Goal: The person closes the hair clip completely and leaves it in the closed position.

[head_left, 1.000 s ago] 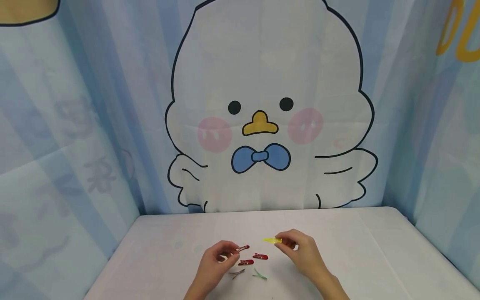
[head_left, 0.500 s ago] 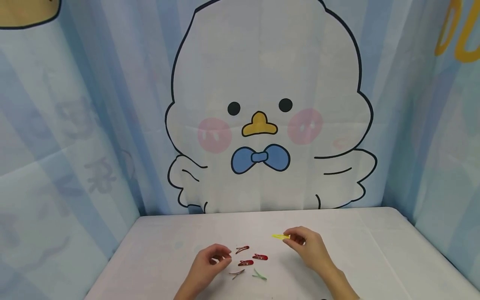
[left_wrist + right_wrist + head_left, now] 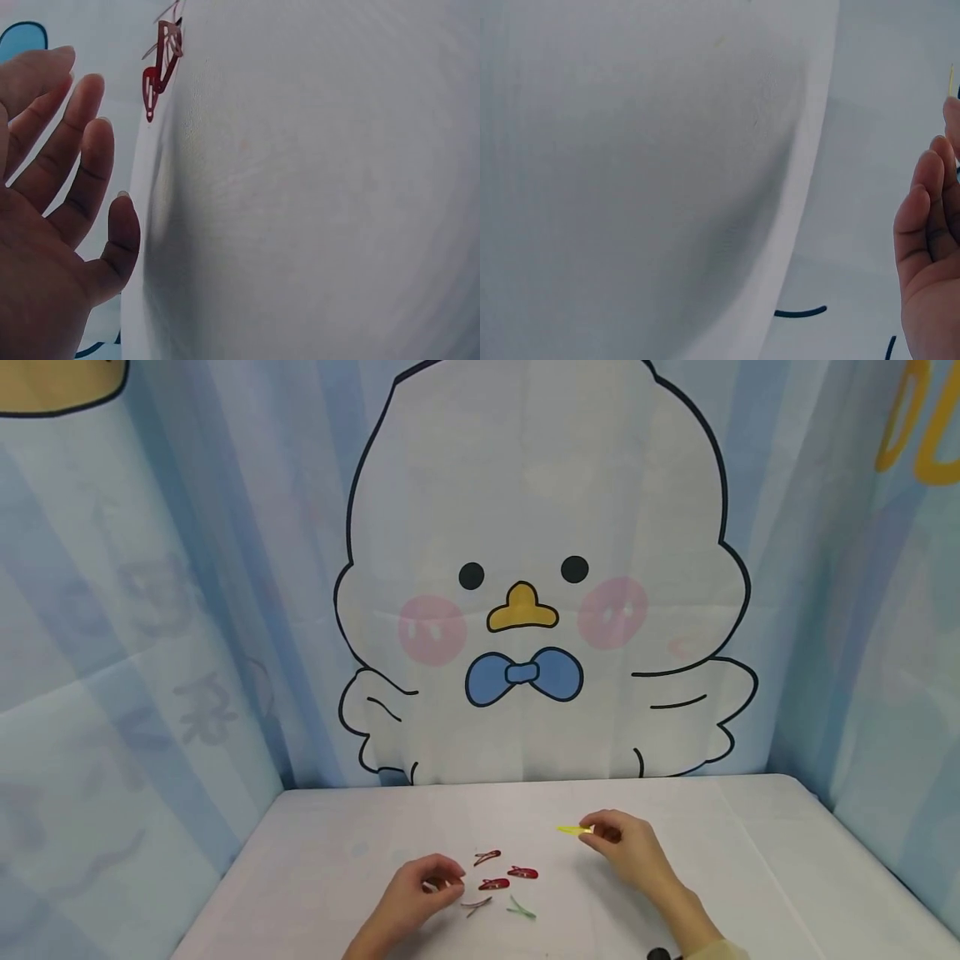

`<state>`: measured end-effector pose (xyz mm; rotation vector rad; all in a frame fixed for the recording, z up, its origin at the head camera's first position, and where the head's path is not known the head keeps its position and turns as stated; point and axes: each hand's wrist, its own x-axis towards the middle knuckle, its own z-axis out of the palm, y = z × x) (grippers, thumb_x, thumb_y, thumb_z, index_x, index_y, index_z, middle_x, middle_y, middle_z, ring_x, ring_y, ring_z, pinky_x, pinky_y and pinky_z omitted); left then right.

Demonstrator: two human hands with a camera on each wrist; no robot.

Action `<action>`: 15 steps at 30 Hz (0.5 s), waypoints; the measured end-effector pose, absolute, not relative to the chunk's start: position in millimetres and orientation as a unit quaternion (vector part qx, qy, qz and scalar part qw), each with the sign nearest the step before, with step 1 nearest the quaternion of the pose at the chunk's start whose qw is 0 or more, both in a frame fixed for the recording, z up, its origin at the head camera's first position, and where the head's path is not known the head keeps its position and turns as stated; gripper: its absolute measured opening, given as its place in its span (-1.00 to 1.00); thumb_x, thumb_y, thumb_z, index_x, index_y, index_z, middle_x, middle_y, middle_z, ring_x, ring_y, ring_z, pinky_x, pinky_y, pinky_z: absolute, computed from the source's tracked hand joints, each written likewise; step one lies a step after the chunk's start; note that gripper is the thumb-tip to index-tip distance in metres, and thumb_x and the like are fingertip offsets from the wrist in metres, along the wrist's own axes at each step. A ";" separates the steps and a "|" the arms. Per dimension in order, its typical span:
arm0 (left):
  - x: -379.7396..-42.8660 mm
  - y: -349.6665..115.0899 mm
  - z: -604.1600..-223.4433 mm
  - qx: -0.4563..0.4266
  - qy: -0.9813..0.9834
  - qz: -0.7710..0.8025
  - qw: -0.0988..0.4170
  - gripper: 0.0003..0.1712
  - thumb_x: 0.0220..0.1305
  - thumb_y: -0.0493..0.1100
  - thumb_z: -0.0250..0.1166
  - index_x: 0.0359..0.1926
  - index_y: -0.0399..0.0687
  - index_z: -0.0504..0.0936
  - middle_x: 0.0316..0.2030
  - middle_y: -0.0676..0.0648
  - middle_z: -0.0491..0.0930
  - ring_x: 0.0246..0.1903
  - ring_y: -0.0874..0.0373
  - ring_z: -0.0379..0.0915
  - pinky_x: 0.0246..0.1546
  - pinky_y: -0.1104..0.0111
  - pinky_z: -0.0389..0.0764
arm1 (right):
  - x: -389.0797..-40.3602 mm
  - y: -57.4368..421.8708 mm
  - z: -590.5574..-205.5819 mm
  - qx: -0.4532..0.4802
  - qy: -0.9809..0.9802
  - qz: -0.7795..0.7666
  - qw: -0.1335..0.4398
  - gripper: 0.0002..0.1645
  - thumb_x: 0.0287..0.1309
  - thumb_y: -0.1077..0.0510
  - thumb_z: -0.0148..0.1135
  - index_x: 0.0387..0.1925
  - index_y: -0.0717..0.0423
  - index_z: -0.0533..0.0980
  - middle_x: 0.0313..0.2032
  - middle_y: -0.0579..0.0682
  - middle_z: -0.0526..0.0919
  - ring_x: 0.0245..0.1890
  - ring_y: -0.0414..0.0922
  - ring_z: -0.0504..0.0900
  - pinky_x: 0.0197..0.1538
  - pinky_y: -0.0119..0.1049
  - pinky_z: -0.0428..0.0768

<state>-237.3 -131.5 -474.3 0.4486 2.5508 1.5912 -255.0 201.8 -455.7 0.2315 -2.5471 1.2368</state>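
My right hand (image 3: 626, 850) pinches a yellow hair clip (image 3: 572, 830) between thumb and fingers, above the table; in the right wrist view only a thin yellow tip (image 3: 951, 79) of it shows. My left hand (image 3: 420, 891) holds nothing, its fingers loosely bent beside the other clips. Those lie on the white cloth between the hands: a dark red hair clip (image 3: 487, 857) at the back, a red clip (image 3: 523, 872), another red clip (image 3: 494, 884), a brownish clip (image 3: 477, 906) and a green clip (image 3: 521, 908) nearest the front.
The table (image 3: 750, 868) has a pale cloth over it. Behind it hangs a curtain (image 3: 525, 727) printed with a cartoon chick, and blue striped curtains (image 3: 150, 652) close in both sides. A small black round thing (image 3: 658, 954) shows near the right sleeve (image 3: 716, 950).
My left hand has let go of the dark red clip, which stays on the table, and has drawn back left. My right hand has moved right and slightly away with the yellow clip.
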 end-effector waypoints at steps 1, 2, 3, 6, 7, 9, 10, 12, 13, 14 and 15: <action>-237.8 -131.7 -475.0 0.148 0.838 0.522 0.056 -0.84 0.24 -0.26 0.42 -0.16 -0.18 0.68 -0.33 0.04 0.64 -0.31 0.08 0.47 -0.27 0.35 0.53 | -256.4 203.4 -456.7 0.081 -0.888 0.427 0.149 -0.81 0.07 0.32 0.49 -0.27 0.05 0.70 -0.47 -0.14 0.51 -0.45 -0.18 0.48 -0.36 -0.38 0.50; -238.3 -131.8 -475.8 0.148 0.839 0.521 0.060 -0.84 0.24 -0.26 0.42 -0.16 -0.17 0.68 -0.33 0.04 0.64 -0.31 0.08 0.47 -0.27 0.35 0.53 | -257.6 204.9 -457.7 0.080 -0.889 0.425 0.148 -0.81 0.06 0.32 0.50 -0.27 0.05 0.70 -0.48 -0.15 0.51 -0.45 -0.18 0.48 -0.36 -0.38 0.50; -239.0 -131.9 -476.6 0.148 0.839 0.520 0.064 -0.84 0.24 -0.26 0.42 -0.16 -0.17 0.68 -0.33 0.04 0.64 -0.31 0.08 0.47 -0.27 0.34 0.54 | -258.9 206.3 -458.8 0.078 -0.890 0.425 0.147 -0.81 0.06 0.31 0.50 -0.27 0.05 0.70 -0.48 -0.15 0.51 -0.45 -0.19 0.48 -0.36 -0.38 0.49; -241.1 -132.1 -478.6 0.147 0.841 0.515 0.076 -0.85 0.25 -0.25 0.42 -0.16 -0.15 0.68 -0.34 0.04 0.64 -0.32 0.08 0.47 -0.26 0.33 0.54 | -262.8 210.5 -461.0 0.076 -0.891 0.425 0.140 -0.82 0.06 0.31 0.50 -0.28 0.05 0.70 -0.48 -0.15 0.52 -0.45 -0.20 0.48 -0.36 -0.37 0.49; -241.6 -132.0 -478.7 0.147 0.843 0.512 0.079 -0.85 0.24 -0.25 0.42 -0.17 -0.14 0.68 -0.34 0.04 0.64 -0.32 0.08 0.47 -0.26 0.32 0.54 | -263.8 211.7 -461.0 0.076 -0.892 0.425 0.136 -0.83 0.07 0.30 0.50 -0.28 0.06 0.70 -0.48 -0.15 0.52 -0.45 -0.19 0.48 -0.36 -0.37 0.48; -242.4 -132.4 -479.1 0.149 0.845 0.506 0.083 -0.85 0.24 -0.25 0.43 -0.18 -0.14 0.69 -0.35 0.04 0.64 -0.32 0.08 0.48 -0.27 0.32 0.54 | -266.1 213.6 -460.8 0.072 -0.894 0.424 0.127 -0.84 0.07 0.29 0.50 -0.28 0.05 0.70 -0.48 -0.14 0.52 -0.44 -0.18 0.49 -0.36 -0.36 0.48; -242.8 -132.6 -479.2 0.152 0.847 0.503 0.085 -0.86 0.24 -0.25 0.43 -0.18 -0.13 0.69 -0.36 0.05 0.64 -0.33 0.09 0.48 -0.28 0.33 0.54 | -267.1 214.6 -460.6 0.072 -0.895 0.423 0.123 -0.84 0.08 0.29 0.49 -0.28 0.05 0.70 -0.48 -0.14 0.52 -0.44 -0.18 0.49 -0.36 -0.36 0.48; -243.5 -133.4 -479.2 0.158 0.848 0.498 0.087 -0.86 0.23 -0.25 0.43 -0.19 -0.13 0.69 -0.36 0.05 0.64 -0.34 0.09 0.48 -0.30 0.35 0.53 | -269.3 216.8 -460.4 0.070 -0.897 0.420 0.115 -0.84 0.09 0.27 0.49 -0.28 0.04 0.70 -0.48 -0.14 0.52 -0.43 -0.17 0.48 -0.35 -0.36 0.48; -243.6 -133.8 -479.2 0.160 0.849 0.496 0.088 -0.86 0.23 -0.26 0.44 -0.20 -0.13 0.69 -0.37 0.05 0.64 -0.34 0.09 0.49 -0.31 0.36 0.53 | -270.7 218.0 -460.8 0.070 -0.899 0.419 0.111 -0.85 0.09 0.27 0.49 -0.28 0.04 0.69 -0.48 -0.14 0.51 -0.43 -0.16 0.47 -0.35 -0.35 0.47; -243.9 -134.2 -479.2 0.162 0.849 0.495 0.090 -0.87 0.23 -0.26 0.44 -0.20 -0.13 0.69 -0.37 0.05 0.64 -0.34 0.09 0.49 -0.31 0.36 0.52 | -271.8 219.2 -461.1 0.071 -0.899 0.418 0.106 -0.85 0.09 0.26 0.49 -0.28 0.04 0.69 -0.48 -0.14 0.51 -0.42 -0.16 0.47 -0.35 -0.35 0.46; -244.2 -134.5 -479.2 0.163 0.849 0.493 0.091 -0.87 0.23 -0.26 0.44 -0.20 -0.13 0.69 -0.37 0.06 0.64 -0.34 0.10 0.49 -0.32 0.37 0.52 | -272.6 220.5 -461.7 0.072 -0.900 0.417 0.102 -0.86 0.09 0.25 0.49 -0.28 0.04 0.70 -0.48 -0.13 0.51 -0.42 -0.15 0.46 -0.35 -0.34 0.46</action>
